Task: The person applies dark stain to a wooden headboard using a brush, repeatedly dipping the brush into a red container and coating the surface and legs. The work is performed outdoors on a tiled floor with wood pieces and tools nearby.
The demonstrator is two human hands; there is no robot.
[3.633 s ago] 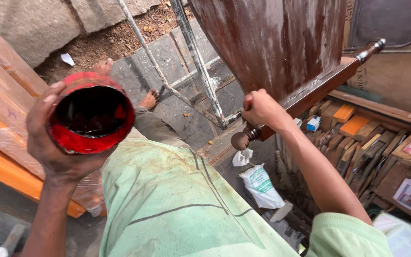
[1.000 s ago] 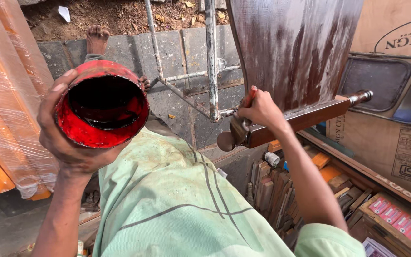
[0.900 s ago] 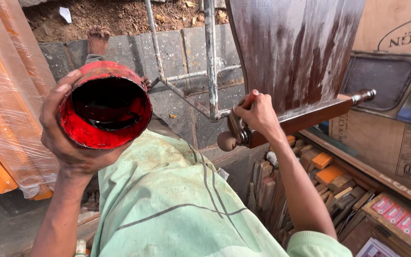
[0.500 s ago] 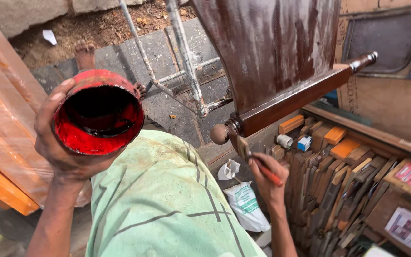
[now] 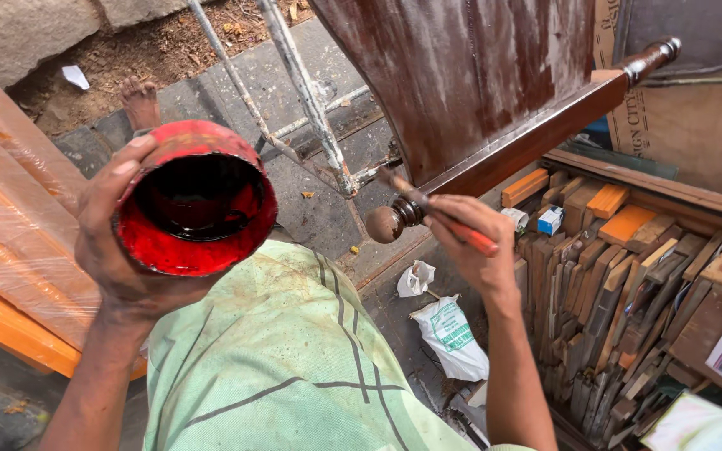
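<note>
Paved ground underfoot; left hand (image 5: pixel 119 250) clasps red tin (image 5: pixel 196 199), right hand (image 5: pixel 471 244) pinches brush (image 5: pixel 444 219).

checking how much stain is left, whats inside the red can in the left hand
The red can in the left hand holds a dark, glossy liquid pooled at the bottom, with red-coated inner walls above it. Its depth cannot be judged, since the liquid hides the can's floor.

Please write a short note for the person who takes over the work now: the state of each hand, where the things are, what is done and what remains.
Left hand holds the red paint tin up, dark varnish inside.
Right hand grips the red-handled brush, bristles at the wooden rail beside the round knob.
Done: the wooden panel and rail look glossy dark brown.
Left: the knob looks duller; panel coat is streaky.
</note>
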